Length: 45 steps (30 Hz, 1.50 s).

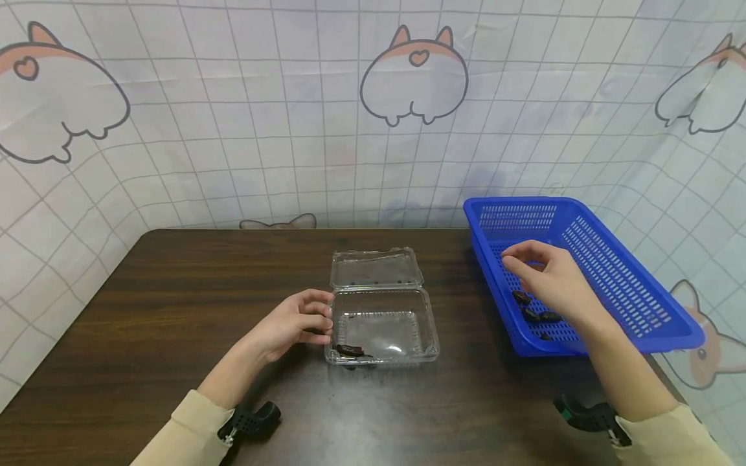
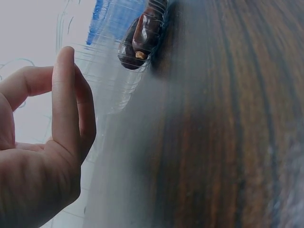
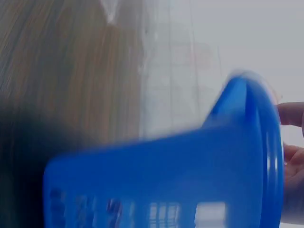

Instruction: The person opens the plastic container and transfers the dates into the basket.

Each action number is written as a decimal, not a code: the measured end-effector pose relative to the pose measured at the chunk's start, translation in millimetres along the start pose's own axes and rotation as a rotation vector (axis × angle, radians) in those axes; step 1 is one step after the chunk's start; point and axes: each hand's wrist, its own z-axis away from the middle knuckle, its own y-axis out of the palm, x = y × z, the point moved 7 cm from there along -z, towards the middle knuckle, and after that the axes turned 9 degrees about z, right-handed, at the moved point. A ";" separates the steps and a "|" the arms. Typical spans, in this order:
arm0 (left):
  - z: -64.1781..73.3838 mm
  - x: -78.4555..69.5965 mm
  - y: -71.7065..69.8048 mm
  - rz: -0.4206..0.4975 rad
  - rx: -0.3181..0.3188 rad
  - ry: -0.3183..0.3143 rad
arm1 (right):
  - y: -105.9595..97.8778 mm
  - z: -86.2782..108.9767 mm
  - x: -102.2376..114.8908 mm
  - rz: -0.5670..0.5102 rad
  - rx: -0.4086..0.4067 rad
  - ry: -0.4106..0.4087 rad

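Observation:
A clear plastic clamshell box (image 1: pixel 428 323) lies on the table with its lid (image 1: pixel 375 268) folded back. Dark, wrinkled dried chili peppers (image 1: pixel 350 350) lie in its near left corner; the left wrist view shows a pale stem end on one chili (image 2: pixel 147 33). My left hand (image 1: pixel 294 323) touches the box's left side with relaxed fingers. Over the blue plastic basket (image 1: pixel 495 304), my right hand (image 1: pixel 550 275) hovers, thumb and index finger bent close together, with nothing visible between them. Several more dried chilies (image 1: pixel 550 317) lie on the basket floor below. The right wrist view is blurred.
The basket stands at the right end of the dark wooden table (image 1: pixel 192 291), its raised slotted walls around the chilies. A white grid-patterned cloth (image 1: pixel 291 142) hangs behind and at the sides. Black wrist straps (image 1: pixel 250 421) sit on both forearms.

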 end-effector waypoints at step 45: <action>-2.5 -0.3 -0.6 0.017 0.005 -0.016 | 229.2 -18.7 95.1 0.033 0.704 -0.307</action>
